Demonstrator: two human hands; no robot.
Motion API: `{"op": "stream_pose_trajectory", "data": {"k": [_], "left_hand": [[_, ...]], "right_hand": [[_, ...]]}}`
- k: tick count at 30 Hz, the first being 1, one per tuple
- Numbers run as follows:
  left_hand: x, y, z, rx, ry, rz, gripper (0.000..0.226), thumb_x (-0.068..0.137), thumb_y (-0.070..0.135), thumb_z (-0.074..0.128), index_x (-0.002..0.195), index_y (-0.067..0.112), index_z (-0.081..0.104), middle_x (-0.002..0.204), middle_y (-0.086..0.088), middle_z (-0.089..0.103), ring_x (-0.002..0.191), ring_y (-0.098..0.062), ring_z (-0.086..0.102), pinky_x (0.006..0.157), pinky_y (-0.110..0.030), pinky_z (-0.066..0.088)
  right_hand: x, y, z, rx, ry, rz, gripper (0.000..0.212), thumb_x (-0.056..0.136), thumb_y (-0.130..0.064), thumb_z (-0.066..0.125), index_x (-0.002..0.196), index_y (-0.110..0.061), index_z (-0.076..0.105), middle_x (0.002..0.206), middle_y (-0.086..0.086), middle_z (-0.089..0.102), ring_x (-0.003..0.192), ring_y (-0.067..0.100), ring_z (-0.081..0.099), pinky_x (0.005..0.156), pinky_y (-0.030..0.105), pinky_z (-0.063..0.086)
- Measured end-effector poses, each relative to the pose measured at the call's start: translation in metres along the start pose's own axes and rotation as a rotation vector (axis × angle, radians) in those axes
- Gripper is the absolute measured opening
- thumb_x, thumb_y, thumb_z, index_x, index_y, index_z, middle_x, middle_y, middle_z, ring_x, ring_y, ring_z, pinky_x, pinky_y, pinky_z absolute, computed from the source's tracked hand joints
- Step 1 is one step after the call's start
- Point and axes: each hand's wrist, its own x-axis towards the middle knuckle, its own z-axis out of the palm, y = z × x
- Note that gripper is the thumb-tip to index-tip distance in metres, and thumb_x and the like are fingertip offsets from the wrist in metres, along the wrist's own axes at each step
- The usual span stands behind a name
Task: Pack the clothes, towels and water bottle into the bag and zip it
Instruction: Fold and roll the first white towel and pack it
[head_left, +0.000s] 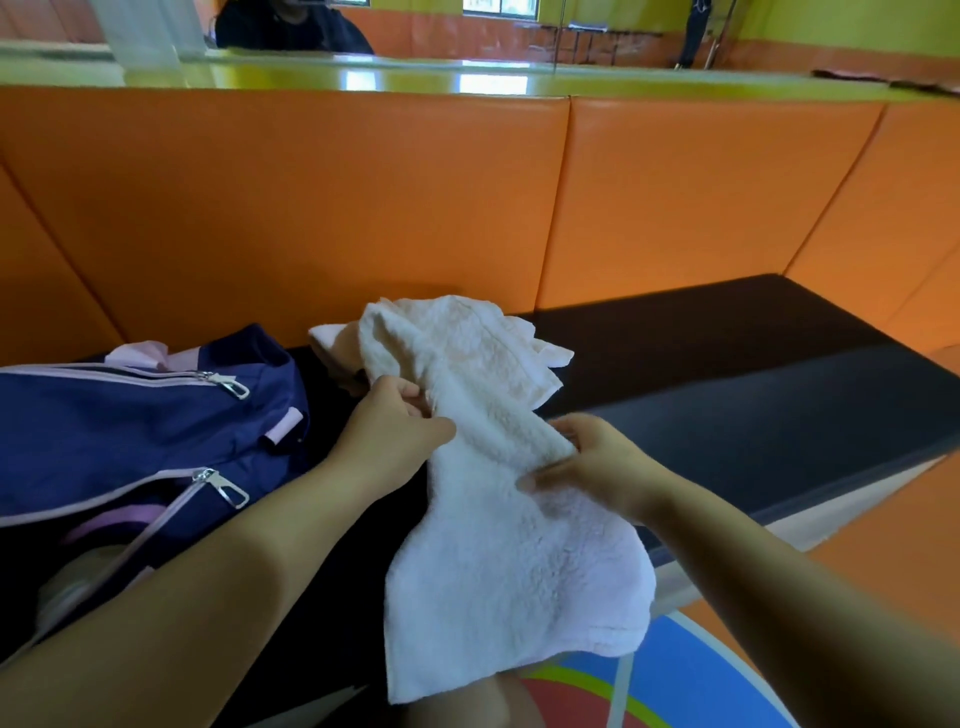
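Note:
A pale pink towel (498, 519) hangs crumpled between my hands above the dark bench seat (753, 364). My left hand (395, 431) pinches its upper left fold, and my right hand (592, 462) grips its right edge. To the left lies the navy bag (130, 415) with pink trim and two silver zipper pulls; its lower zipper is open. Inside the opening I see lilac fabric (124, 519) and a blurred, pale round thing (78, 582) that I cannot identify.
Orange padded panels (363, 208) form a wall right behind the bench. A mirror above them reflects a dark-clothed person. The bench runs on to the right, and a coloured floor (675, 686) lies below its front edge.

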Motion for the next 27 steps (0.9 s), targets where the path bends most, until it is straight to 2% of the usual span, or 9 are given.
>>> {"op": "stream_pose_trajectory", "data": {"k": [3,6,9,13,15,18,20,23,27], "left_hand": [[-0.008,0.004,-0.012,-0.083,-0.109,-0.033,0.018,0.075,0.012,0.064,0.089,0.003,0.065,0.090,-0.014,0.070,0.078,-0.021,0.065,0.064,-0.026,0.048],[-0.014,0.004,-0.018,-0.162,-0.136,-0.061,0.015,0.075,0.004,0.060,0.085,-0.005,0.068,0.086,-0.019,0.071,0.061,-0.013,0.066,0.052,-0.017,0.046],[-0.017,0.007,-0.026,-0.265,-0.120,-0.094,0.020,0.079,-0.007,0.054,0.084,0.005,0.069,0.075,-0.002,0.071,0.055,-0.006,0.066,0.044,-0.015,0.046],[-0.026,0.011,-0.044,-0.326,-0.139,-0.111,0.023,0.072,0.000,0.063,0.094,0.005,0.068,0.099,-0.011,0.071,0.095,-0.026,0.064,0.086,-0.039,0.049],[-0.030,0.012,-0.051,-0.425,-0.143,-0.109,0.036,0.068,0.007,0.069,0.103,-0.004,0.065,0.107,-0.019,0.069,0.103,-0.035,0.063,0.096,-0.046,0.046],[-0.034,0.017,-0.057,-0.492,-0.083,-0.076,0.023,0.080,0.008,0.066,0.100,-0.002,0.065,0.101,-0.018,0.071,0.091,-0.030,0.068,0.082,-0.039,0.051],[-0.032,0.022,-0.061,-0.509,0.017,-0.060,0.010,0.083,0.007,0.064,0.093,0.003,0.064,0.096,-0.016,0.071,0.084,-0.028,0.067,0.080,-0.038,0.051],[-0.026,0.029,-0.071,-0.430,0.194,-0.062,0.019,0.083,0.013,0.065,0.100,0.005,0.060,0.095,-0.016,0.066,0.085,-0.032,0.063,0.074,-0.040,0.050],[-0.025,0.043,-0.079,-0.114,0.337,0.057,0.011,0.088,0.023,0.060,0.092,0.012,0.059,0.082,-0.007,0.059,0.075,-0.026,0.053,0.055,-0.030,0.039]], "right_hand": [[-0.005,-0.006,0.005,-0.028,-0.131,0.055,0.038,0.063,-0.041,0.082,0.090,-0.015,0.075,0.090,0.005,0.075,0.082,0.022,0.072,0.087,0.042,0.055],[-0.006,-0.008,0.011,0.206,-0.148,0.147,0.053,0.067,-0.065,0.070,0.101,-0.024,0.074,0.103,0.000,0.074,0.097,0.019,0.069,0.099,0.042,0.047],[-0.004,-0.014,0.010,0.495,-0.095,0.223,0.047,0.088,-0.048,0.057,0.116,-0.012,0.065,0.114,0.014,0.069,0.106,0.032,0.065,0.095,0.042,0.049],[-0.011,-0.019,0.003,0.522,-0.045,0.172,0.034,0.085,-0.027,0.066,0.109,-0.003,0.065,0.109,0.022,0.069,0.101,0.036,0.066,0.095,0.044,0.050],[-0.016,-0.022,-0.004,0.560,0.010,0.108,0.011,0.084,-0.008,0.065,0.095,-0.006,0.065,0.091,0.013,0.074,0.083,0.027,0.071,0.076,0.038,0.056],[-0.021,-0.028,-0.016,0.543,0.136,0.007,0.024,0.077,0.002,0.068,0.068,-0.013,0.051,0.068,0.006,0.065,0.059,0.019,0.064,0.054,0.029,0.051],[-0.023,-0.031,-0.025,0.482,0.250,-0.049,0.039,0.068,0.003,0.073,0.061,-0.018,0.041,0.069,0.009,0.053,0.062,0.022,0.054,0.057,0.032,0.048],[-0.035,-0.040,-0.043,0.493,0.349,-0.070,0.039,0.062,0.002,0.077,0.071,-0.018,0.045,0.080,0.012,0.055,0.074,0.027,0.056,0.068,0.041,0.049],[-0.047,-0.054,-0.064,0.535,0.406,-0.103,0.023,0.078,-0.016,0.073,0.095,-0.007,0.060,0.089,0.015,0.064,0.073,0.024,0.064,0.060,0.032,0.053]]}}
